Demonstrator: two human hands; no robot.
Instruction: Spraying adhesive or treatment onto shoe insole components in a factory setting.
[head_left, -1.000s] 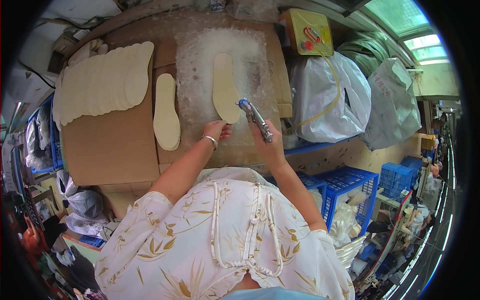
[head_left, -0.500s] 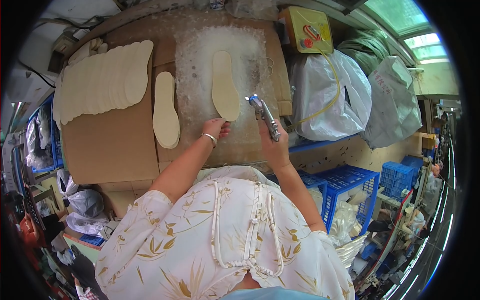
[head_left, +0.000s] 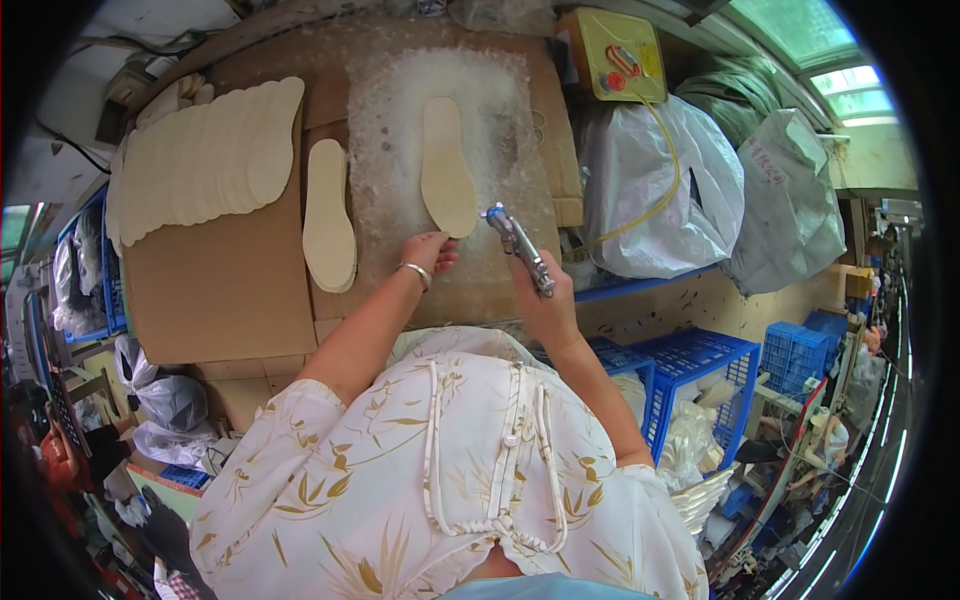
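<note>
A cream insole (head_left: 449,170) lies on a whitish, residue-crusted patch of the cardboard, toe end away from me. My left hand (head_left: 430,252) wears a bracelet and pinches the insole's near heel edge, the fingertips partly hidden. To its right, my right hand (head_left: 545,300) is wrapped round a metal spray gun (head_left: 520,245), whose blue-ringed nozzle points toward the insole's heel without touching it. Left of the patch rests a small stack of insoles (head_left: 329,220). Farther left, many more insoles (head_left: 215,150) are fanned out in an overlapping row.
Brown cardboard (head_left: 220,300) covers the bench. A yellow can (head_left: 635,50) stands at the back right, with a yellowish hose (head_left: 672,185) running over a white sack (head_left: 640,220). A grey sack (head_left: 785,200) sits farther right. Blue crates (head_left: 700,350) stand below the bench on the right.
The spray gun's nozzle has moved slightly left and nearer to me, closer to the insole's heel. My left hand stays at the heel edge.
</note>
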